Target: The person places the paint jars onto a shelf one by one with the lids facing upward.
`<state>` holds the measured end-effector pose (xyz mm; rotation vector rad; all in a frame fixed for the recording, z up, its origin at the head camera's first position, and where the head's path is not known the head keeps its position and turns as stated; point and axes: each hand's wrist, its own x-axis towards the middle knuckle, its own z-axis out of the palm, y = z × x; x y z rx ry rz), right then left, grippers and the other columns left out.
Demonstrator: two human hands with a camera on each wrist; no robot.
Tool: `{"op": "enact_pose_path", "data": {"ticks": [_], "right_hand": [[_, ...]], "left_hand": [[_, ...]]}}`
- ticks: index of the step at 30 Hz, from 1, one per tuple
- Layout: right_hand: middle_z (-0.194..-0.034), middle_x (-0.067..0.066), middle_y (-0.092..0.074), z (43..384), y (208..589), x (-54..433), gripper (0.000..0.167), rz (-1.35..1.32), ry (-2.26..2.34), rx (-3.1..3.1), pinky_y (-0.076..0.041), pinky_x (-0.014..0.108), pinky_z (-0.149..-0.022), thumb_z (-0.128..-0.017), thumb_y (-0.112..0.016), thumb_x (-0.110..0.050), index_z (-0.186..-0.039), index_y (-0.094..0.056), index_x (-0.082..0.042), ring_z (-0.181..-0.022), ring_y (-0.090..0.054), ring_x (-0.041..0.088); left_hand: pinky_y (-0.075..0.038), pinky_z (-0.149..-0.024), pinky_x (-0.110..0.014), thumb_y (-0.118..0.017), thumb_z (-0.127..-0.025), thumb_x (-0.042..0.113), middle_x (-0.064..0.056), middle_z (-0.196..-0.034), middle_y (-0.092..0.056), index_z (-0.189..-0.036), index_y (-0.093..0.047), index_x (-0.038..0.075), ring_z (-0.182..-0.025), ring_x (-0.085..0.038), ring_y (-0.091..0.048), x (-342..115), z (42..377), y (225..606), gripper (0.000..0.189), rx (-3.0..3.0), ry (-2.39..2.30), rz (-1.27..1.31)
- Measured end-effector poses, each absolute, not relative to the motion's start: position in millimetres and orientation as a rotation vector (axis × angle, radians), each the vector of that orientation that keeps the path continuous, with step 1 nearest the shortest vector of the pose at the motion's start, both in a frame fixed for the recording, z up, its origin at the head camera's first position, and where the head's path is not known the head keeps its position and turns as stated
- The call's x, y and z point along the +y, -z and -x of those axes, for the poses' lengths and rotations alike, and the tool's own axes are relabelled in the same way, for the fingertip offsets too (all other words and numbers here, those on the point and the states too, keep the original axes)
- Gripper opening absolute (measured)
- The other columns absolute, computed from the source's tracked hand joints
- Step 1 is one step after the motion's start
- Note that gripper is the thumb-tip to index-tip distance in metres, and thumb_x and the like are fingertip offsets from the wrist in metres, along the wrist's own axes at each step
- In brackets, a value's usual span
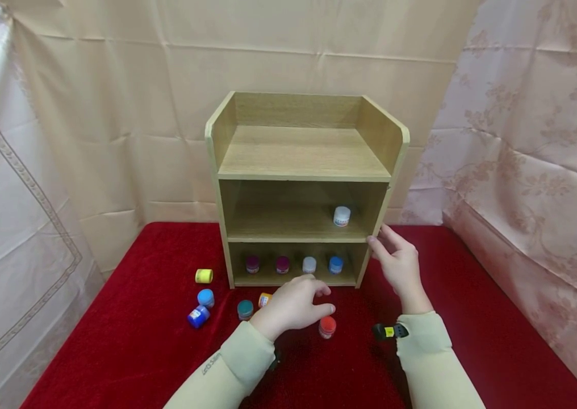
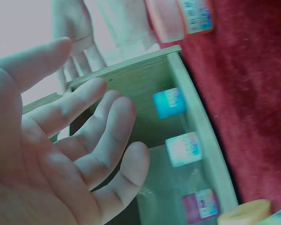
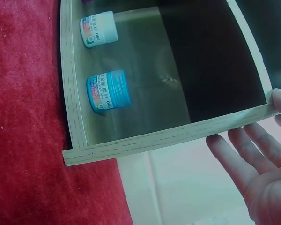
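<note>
My left hand (image 1: 296,304) hovers in front of the shelf with loosely bent fingers and nothing in them. Just below its thumb stands a red paint jar (image 1: 327,327); an orange paint jar (image 1: 265,300) is partly hidden behind the hand. My right hand (image 1: 398,264) holds the right side panel of the wooden shelf (image 1: 304,177), thumb at the front edge and fingers along the outer face. On the bottom level stand two purple jars (image 1: 282,264), a white jar (image 1: 309,264) and a blue jar (image 3: 107,91). Another white jar (image 1: 342,216) stands on the middle level, at the right.
Left of the shelf, on the red cloth (image 1: 130,318), are a yellow jar (image 1: 204,276) on its side, a light blue jar (image 1: 205,298) and a tipped dark blue jar (image 1: 199,316). A teal jar (image 1: 245,309) stands before the shelf. Curtains (image 1: 115,113) hang behind.
</note>
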<state>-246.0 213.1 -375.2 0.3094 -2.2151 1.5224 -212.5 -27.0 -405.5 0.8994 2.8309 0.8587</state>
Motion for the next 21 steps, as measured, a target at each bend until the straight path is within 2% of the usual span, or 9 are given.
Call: {"op": "enact_pose_path", "data": {"ticks": [5,10,14,17,21], "right_hand": [[-0.136,0.028,-0.058,247,377,213,0.051,-0.318,-1.513,-2.208,-0.055,0.02,-0.076,-0.1,-0.065,-0.008,-0.148,-0.05,0.001,-0.113,-0.063,0.046],[-0.136,0.028,-0.059,247,378,214,0.051,-0.301,-1.502,-2.213,-0.055,0.019,-0.076,-0.1,-0.065,-0.007,-0.148,-0.051,0.0,-0.112,-0.064,0.045],[-0.135,0.028,-0.06,248,378,214,0.051,-0.297,-1.507,-2.21,-0.055,0.019,-0.075,-0.099,-0.066,-0.007,-0.148,-0.051,0.0,-0.111,-0.065,0.045],[-0.135,0.027,-0.06,248,379,214,0.051,-0.29,-1.508,-2.218,-0.056,0.02,-0.076,-0.1,-0.065,-0.008,-0.148,-0.05,-0.001,-0.112,-0.064,0.044],[-0.136,0.026,-0.06,249,380,215,0.052,-0.288,-1.507,-2.226,-0.056,0.023,-0.077,-0.1,-0.065,-0.01,-0.149,-0.05,-0.002,-0.113,-0.064,0.044]], "left_hand": [[-0.054,-0.085,-0.034,-0.075,-0.092,0.039,0.003,-0.114,-0.067,-0.118,-0.073,0.019,-0.102,-0.012,-0.064,-27,206,397,0.033,2.877,-0.846,-0.908],[-0.054,-0.087,-0.034,-0.076,-0.091,0.038,0.002,-0.115,-0.067,-0.119,-0.073,0.018,-0.101,-0.013,-0.064,-20,200,397,0.035,2.901,-0.774,-0.981],[-0.053,-0.088,-0.034,-0.075,-0.091,0.039,0.0,-0.119,-0.066,-0.119,-0.074,0.019,-0.107,-0.016,-0.063,-15,198,402,0.035,2.907,-0.667,-1.009],[-0.053,-0.081,-0.03,-0.075,-0.091,0.04,0.0,-0.117,-0.066,-0.119,-0.075,0.019,-0.101,-0.014,-0.062,-12,198,406,0.036,2.899,-0.604,-1.015],[-0.05,-0.068,-0.025,-0.078,-0.088,0.038,0.0,-0.109,-0.066,-0.118,-0.075,0.016,-0.084,-0.008,-0.059,-9,198,412,0.038,2.871,-0.579,-1.029]]}}
